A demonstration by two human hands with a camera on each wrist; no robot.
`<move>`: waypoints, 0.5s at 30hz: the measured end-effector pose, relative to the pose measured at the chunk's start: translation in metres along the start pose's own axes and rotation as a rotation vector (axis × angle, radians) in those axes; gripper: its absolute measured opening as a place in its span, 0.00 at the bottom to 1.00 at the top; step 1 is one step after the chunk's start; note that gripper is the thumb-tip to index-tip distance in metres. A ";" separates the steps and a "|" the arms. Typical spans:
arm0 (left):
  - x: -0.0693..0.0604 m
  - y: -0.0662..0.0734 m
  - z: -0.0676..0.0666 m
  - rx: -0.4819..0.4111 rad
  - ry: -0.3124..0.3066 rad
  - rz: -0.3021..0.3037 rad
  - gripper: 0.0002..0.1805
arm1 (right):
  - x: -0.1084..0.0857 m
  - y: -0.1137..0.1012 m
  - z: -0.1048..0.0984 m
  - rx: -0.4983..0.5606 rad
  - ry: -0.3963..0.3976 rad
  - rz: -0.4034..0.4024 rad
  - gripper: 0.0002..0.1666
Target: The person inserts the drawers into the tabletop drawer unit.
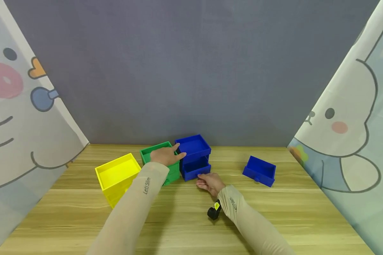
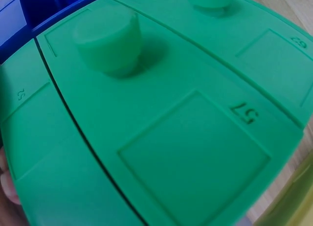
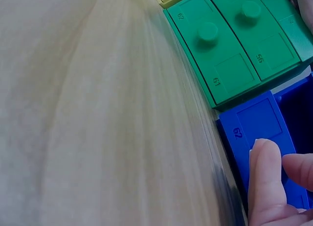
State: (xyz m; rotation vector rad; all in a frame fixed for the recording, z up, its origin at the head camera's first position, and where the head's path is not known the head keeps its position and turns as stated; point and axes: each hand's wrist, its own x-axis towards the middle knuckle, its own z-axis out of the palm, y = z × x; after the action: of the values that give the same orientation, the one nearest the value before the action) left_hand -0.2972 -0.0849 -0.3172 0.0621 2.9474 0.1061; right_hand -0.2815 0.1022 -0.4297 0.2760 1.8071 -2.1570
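A blue drawer cabinet (image 1: 194,150) stands near the back wall, its upper slot without a drawer and its lower blue drawer (image 1: 197,171) partly out. My right hand (image 1: 211,183) is at that drawer's front; in the right wrist view the thumb and a finger (image 3: 266,174) pinch its knob, which they mostly hide. My left hand (image 1: 164,156) lies over the green drawer cabinet (image 1: 172,176), index finger and thumb stretched to the blue cabinet's left side. The green drawer fronts (image 2: 161,118) fill the left wrist view, with only fingertips at its left edge.
A yellow cabinet (image 1: 118,173) stands left of the green one. A loose blue drawer (image 1: 259,171) sits upright on the wooden table (image 1: 185,226) at the right. A grey wall (image 1: 191,71) rises behind, with cartoon-printed cloths at both sides.
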 end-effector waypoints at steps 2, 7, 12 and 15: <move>0.001 0.000 0.001 0.005 0.000 -0.004 0.40 | 0.001 0.000 0.000 -0.003 0.002 0.001 0.11; 0.004 0.001 0.003 0.003 0.005 0.012 0.40 | 0.004 0.000 -0.001 0.009 0.008 -0.003 0.11; 0.005 0.001 0.004 0.004 0.008 0.003 0.39 | 0.008 0.000 0.000 0.020 -0.002 -0.006 0.11; 0.004 0.000 0.003 0.001 0.008 -0.009 0.39 | 0.010 -0.001 0.002 0.018 -0.008 -0.005 0.11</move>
State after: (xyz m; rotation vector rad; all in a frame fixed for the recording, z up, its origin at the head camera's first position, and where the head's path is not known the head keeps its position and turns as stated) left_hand -0.3006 -0.0843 -0.3212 0.0484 2.9550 0.1039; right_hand -0.2908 0.0993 -0.4322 0.2670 1.7875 -2.1756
